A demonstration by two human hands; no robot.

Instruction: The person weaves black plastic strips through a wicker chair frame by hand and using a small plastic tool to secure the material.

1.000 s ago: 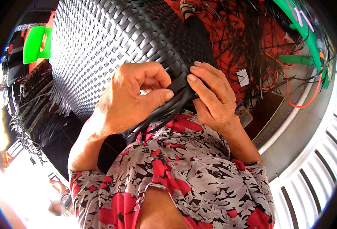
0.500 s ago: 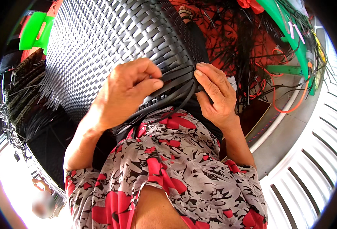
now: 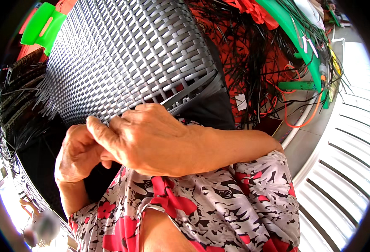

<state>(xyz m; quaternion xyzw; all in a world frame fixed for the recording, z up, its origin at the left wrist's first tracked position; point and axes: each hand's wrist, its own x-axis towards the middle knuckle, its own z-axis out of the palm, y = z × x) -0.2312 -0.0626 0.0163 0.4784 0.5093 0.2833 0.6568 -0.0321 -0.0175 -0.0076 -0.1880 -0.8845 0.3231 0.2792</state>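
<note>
A grey-black woven panel (image 3: pixel 134 50) of flat plastic strips slopes across the space before me, its weave tight except at the near right corner. There, loose strips (image 3: pixel 197 90) run along the edge beside open gaps in the weave. My right hand (image 3: pixel 145 140) reaches across to the left at the panel's near edge, its fingers closed and bent. Just left of it, and touching it, my left hand (image 3: pixel 78 153) is curled with the thumb pointing right. What the fingertips of either hand hold is hidden between them.
Many loose black strips (image 3: pixel 256 63) lie tangled on a red sheet at the right. Beyond them stand a green frame (image 3: pixel 306 54) and an orange cord (image 3: pixel 304 126). White slats (image 3: pixel 344 155) line the far right. A bright green plastic piece (image 3: pixel 44 27) is at the upper left.
My right hand has left the panel's right corner and crossed left to meet my left hand. The left hand has moved down and left. More of the corner's gaps and strips shows.
</note>
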